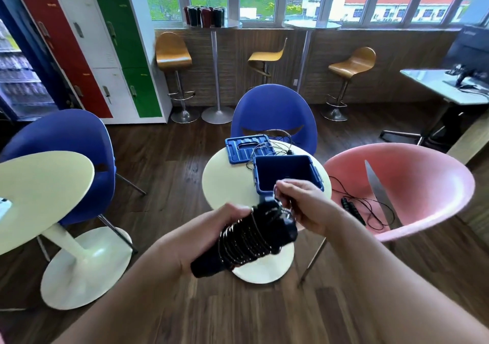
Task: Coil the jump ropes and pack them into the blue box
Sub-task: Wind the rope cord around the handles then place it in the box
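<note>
Round desk (219,174) centre frame carries open blue box (283,169). Left hand (211,227) grips coiled jump rope (251,238), long axis toward box; right hand (309,206) fingers (285,185) pinch rope end, nearer box.

Blue box (287,170) mouth wide open at centre; lid (239,149) and loose cord (290,152) crowd the table (225,182) just above.

A staff break room — coloured lockers (116,26), bar stools (173,55), round tables (39,185).

- left hand (209,230): fingers hidden behind the black handles (262,227)
- right hand (309,206) covers the blue box's (285,170) near wall
- jump rope (232,240) it pinches is blurred
</note>
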Demonstrator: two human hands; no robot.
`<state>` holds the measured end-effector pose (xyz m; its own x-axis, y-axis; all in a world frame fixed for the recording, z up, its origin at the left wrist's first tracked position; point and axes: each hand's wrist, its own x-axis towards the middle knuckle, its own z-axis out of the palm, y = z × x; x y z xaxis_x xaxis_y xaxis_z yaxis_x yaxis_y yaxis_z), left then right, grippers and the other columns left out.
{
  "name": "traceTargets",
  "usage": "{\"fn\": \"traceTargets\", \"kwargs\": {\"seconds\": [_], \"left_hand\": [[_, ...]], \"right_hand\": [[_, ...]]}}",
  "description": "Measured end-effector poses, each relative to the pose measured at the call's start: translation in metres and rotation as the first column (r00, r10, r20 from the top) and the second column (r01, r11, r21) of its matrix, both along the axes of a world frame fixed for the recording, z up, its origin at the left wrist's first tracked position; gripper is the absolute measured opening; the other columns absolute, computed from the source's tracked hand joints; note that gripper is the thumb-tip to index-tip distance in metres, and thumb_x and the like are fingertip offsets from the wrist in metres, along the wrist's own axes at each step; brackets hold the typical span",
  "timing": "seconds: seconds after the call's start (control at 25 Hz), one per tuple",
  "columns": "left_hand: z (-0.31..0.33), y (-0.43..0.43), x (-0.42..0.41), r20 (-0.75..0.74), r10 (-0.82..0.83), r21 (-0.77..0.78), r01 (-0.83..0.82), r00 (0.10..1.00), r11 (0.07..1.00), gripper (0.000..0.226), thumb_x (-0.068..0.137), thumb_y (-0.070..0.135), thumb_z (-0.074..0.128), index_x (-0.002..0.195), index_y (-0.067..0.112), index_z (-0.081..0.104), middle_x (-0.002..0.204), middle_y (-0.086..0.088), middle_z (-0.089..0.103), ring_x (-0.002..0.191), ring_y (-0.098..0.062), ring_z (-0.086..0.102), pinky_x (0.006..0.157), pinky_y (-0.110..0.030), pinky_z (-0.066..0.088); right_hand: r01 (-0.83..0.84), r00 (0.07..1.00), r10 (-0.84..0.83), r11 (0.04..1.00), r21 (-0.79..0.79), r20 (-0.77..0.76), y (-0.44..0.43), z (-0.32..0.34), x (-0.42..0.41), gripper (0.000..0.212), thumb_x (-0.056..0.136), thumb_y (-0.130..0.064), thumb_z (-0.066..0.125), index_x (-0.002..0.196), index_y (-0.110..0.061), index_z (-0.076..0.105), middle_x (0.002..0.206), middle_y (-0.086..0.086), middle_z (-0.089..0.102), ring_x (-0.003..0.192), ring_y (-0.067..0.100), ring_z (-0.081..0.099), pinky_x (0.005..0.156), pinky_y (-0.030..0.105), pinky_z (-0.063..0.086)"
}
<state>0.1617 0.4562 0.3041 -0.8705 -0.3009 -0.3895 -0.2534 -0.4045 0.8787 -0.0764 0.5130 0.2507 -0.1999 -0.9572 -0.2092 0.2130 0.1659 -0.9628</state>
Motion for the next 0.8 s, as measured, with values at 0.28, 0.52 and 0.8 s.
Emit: {"fn": "traceTargets", "kwargs": {"seconds": [0.28,0.52,0.8], "left_hand": [[-0.015,-0.006,0.002,0.317,-0.106,-0.447,0.248,0.942,0.86,0.058,0.082,0.061,0.065,0.103,0.008,0.078,0.088,-0.018,0.076,0.075,-0.03,0.068,0.073,-0.045,0.058],[-0.034,-0.004,0.011,0.264,0.001,-0.61,0.167,0.964,0.774,0.038,0.098,0.051,0.06,0.136,0.051,0.061,0.126,0.019,0.073,0.108,0.001,0.069,0.1,-0.028,0.054],[-0.037,0.0,0.032,-0.086,0.115,-0.369,-0.139,0.99,0.919,0.034,0.102,0.029,0.057,0.134,0.029,0.071,0.122,-0.01,0.077,0.096,-0.028,0.073,0.076,-0.039,0.058]], "right_hand": [[-0.128,0.958,0.132,0.991,0.03,-0.254,-0.017,0.065,0.023,0.023,0.096,-0.022,0.067,0.077,-0.01,0.07,0.06,0.004,0.057,0.051,0.014,0.054,0.046,0.023,0.047],[-0.367,0.895,0.327,0.927,-0.084,-0.303,0.0,0.08,0.05,0.008,0.086,-0.014,0.073,0.078,-0.011,0.075,0.066,0.004,0.061,0.066,0.02,0.058,0.068,0.032,0.053],[-0.435,0.812,0.326,0.891,-0.13,-0.483,0.018,0.101,0.018,0.009,0.084,0.006,0.068,0.085,-0.002,0.073,0.077,-0.001,0.071,0.074,0.006,0.063,0.07,0.015,0.049]]}}
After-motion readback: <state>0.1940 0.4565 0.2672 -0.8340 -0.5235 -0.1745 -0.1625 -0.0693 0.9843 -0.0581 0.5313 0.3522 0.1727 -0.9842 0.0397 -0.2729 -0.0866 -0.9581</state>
